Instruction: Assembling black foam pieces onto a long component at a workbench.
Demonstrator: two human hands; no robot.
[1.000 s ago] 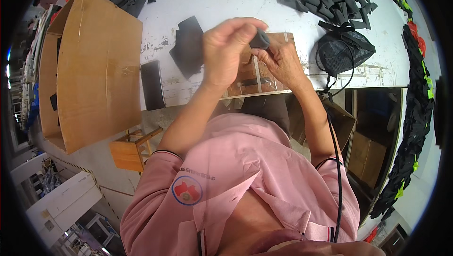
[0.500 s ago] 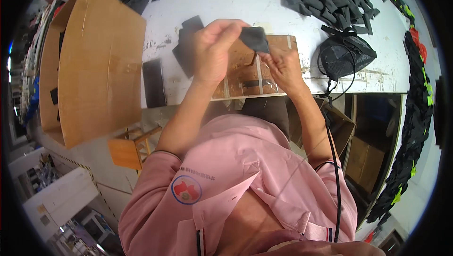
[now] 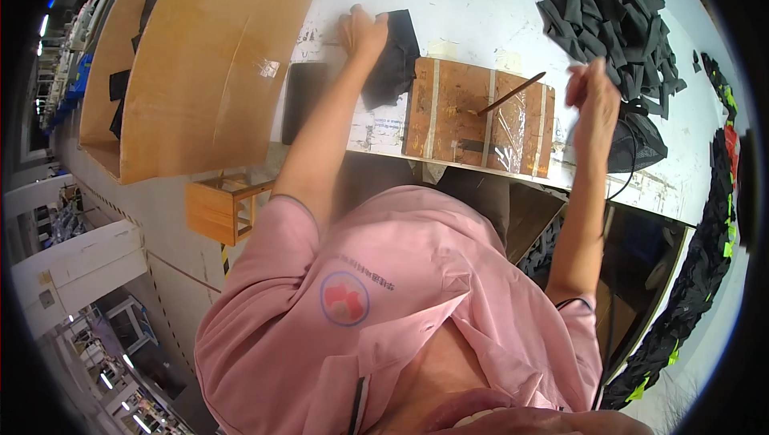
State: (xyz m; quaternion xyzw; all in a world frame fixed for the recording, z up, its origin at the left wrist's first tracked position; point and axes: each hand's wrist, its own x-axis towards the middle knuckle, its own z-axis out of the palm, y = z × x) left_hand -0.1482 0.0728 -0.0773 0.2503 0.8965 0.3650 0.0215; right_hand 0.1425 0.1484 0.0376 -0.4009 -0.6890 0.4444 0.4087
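Observation:
My left hand (image 3: 362,33) is at the left edge of a small stack of black fabric pieces (image 3: 398,62) on the white table. Its fingers look apart, with the side of the hand touching the stack. To the right, my right hand (image 3: 593,102) is raised beside a heap of short black fabric strips (image 3: 617,22). Its fingers are loosely bent and slightly blurred, with nothing visible in them. Between the hands lies a brown wooden board (image 3: 448,106) with bands of tape across it. A thin pointed rod (image 3: 513,93) sticks up from the board.
A large cardboard box (image 3: 216,58) with black pieces inside stands at left. Beside it lies a flat dark rectangular object (image 3: 303,102), partly behind my left forearm. A black mesh pouch (image 3: 641,142) with a cord is near the table's right front. A wooden stool (image 3: 220,209) stands below.
My hands have parted from the black fabric piece they held over the board. The left has gone left to the stack, the right toward the heap. The view has shifted, and the rod now shows.

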